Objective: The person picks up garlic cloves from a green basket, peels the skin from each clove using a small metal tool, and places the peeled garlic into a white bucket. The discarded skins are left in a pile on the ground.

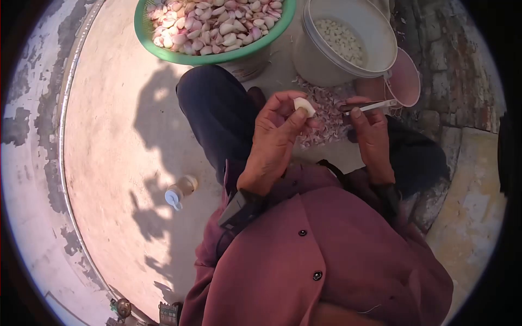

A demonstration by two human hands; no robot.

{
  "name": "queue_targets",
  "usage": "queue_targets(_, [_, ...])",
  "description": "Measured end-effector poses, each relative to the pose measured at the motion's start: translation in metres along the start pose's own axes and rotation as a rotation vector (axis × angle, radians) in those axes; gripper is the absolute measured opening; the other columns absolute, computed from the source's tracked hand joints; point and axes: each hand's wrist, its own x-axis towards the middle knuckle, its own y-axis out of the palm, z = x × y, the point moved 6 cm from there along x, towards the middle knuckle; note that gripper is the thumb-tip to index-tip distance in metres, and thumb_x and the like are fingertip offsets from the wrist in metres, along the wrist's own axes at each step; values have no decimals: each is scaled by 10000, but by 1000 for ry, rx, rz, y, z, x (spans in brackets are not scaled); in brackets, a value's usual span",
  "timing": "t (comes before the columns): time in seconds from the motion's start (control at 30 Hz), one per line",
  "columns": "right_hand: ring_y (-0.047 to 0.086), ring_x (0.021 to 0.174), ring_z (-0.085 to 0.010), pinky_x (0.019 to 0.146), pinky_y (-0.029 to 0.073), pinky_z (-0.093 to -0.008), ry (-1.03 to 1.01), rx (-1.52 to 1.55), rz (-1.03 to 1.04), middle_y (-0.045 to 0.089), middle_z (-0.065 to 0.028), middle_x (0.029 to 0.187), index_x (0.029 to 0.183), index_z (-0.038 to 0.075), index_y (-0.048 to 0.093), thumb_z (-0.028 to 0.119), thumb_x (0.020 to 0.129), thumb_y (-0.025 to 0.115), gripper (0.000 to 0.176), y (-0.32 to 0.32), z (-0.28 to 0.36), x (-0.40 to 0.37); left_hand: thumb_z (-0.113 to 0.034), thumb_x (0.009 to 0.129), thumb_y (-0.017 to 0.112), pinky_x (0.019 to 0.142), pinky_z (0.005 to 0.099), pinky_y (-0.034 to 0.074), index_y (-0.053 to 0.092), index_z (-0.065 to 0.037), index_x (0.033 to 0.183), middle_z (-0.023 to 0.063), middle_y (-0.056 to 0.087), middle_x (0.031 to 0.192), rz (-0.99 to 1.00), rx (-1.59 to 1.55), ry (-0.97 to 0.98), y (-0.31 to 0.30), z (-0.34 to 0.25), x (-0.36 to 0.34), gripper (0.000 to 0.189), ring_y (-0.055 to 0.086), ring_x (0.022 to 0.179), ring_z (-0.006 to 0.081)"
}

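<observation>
My left hand (pixel 274 138) is closed, pinching a pale peeled garlic clove (pixel 305 107) between thumb and fingers. To its right, my right hand (pixel 373 138) grips a small knife (pixel 379 105), its narrow metal part pointing right; part of it is hidden by the fingers. The two hands are apart, above the ground between my bent legs. Below them lies a scatter of pinkish garlic skins (pixel 326 117). A green basket (pixel 217 58) heaped with unpeeled garlic cloves (pixel 217 24) stands ahead on the left. Ahead on the right, a white bucket (pixel 321 68) holds peeled cloves (pixel 340 41).
A pink bucket (pixel 411 81) stands behind my right hand, partly covered by the white one. On the concrete at left is a small bottle (pixel 182 191) with a pale blue cap. Weathered boards or bricks (pixel 457 60) run along the right side.
</observation>
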Motion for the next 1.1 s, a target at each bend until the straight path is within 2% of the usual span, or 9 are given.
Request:
queue_targets(0.13, [598, 855, -74, 760, 471, -216, -32, 107, -74, 678, -38, 975, 1085, 38, 628, 169, 884, 695, 249, -16, 23, -18, -119, 924, 617, 706, 260, 489, 523, -39, 1178, 94, 624, 1074, 57, 240, 15, 27, 7, 3, 282, 610, 823, 126])
queue_targets(0.23, [623, 925, -106, 841, 482, -253, -71, 234, -63, 681, -84, 1021, 1088, 21, 619, 148, 887, 683, 246, -20, 23, -32, -57, 924, 598, 743, 261, 505, 530, -12, 1174, 89, 632, 1007, 41, 258, -62, 42, 20, 2, 262, 645, 829, 159])
queue_targets(0.33, [626, 929, -114, 843, 491, -258, -195, 171, -77, 681, -87, 1011, 1070, 6, 620, 115, 872, 695, 238, -24, 21, -41, -82, 939, 586, 744, 277, 539, 518, 4, 1182, 110, 644, 1005, 55, 237, -166, 47, 36, 6, 267, 675, 842, 189])
queue_targets(0.4, [627, 930, -119, 841, 493, -257, -177, 172, -97, 681, -87, 1007, 1061, 4, 621, 107, 868, 698, 232, -23, 15, -46, -93, 944, 581, 754, 286, 551, 515, 7, 1185, 118, 646, 1007, 36, 218, -245, 48, 48, 3, 269, 682, 852, 200])
queue_targets(0.57, [633, 936, -131, 852, 495, -263, -212, 99, -116, 681, -92, 1006, 1044, 0, 621, 99, 869, 694, 214, -25, 12, -49, -101, 943, 582, 764, 311, 572, 517, 8, 1171, 131, 658, 981, 36, 264, -200, 55, 55, 4, 262, 692, 847, 227])
queue_targets(0.67, [628, 888, -113, 819, 496, -250, -182, 245, -103, 680, -83, 997, 1045, 3, 619, 126, 883, 683, 213, -26, 13, -51, -97, 931, 597, 753, 315, 575, 522, 6, 1164, 134, 663, 981, 82, 249, -228, 59, 54, 5, 265, 693, 832, 228])
queue_targets(0.8, [599, 803, -85, 725, 481, -221, -1, 416, -96, 671, -54, 957, 1047, 27, 623, 185, 923, 639, 201, -30, 7, -53, -108, 926, 606, 743, 316, 578, 518, 6, 1175, 145, 663, 992, 164, 210, -251, 54, 57, 7, 287, 695, 823, 231])
queue_targets(0.93, [588, 766, -83, 677, 472, -210, 103, 599, -99, 664, -43, 937, 1045, 43, 626, 202, 942, 613, 190, -27, -3, -55, -157, 946, 582, 735, 317, 579, 511, 8, 1188, 169, 653, 1027, 223, 18, -388, 55, 67, 8, 301, 695, 812, 239])
queue_targets(1.1, [587, 763, -78, 696, 479, -208, -38, 308, -186, 678, -60, 938, 1017, 35, 630, 198, 927, 635, 186, -35, 3, -53, -192, 963, 559, 742, 295, 568, 495, 19, 1220, 172, 641, 1038, 136, 12, -409, 57, 65, 7, 339, 689, 812, 231])
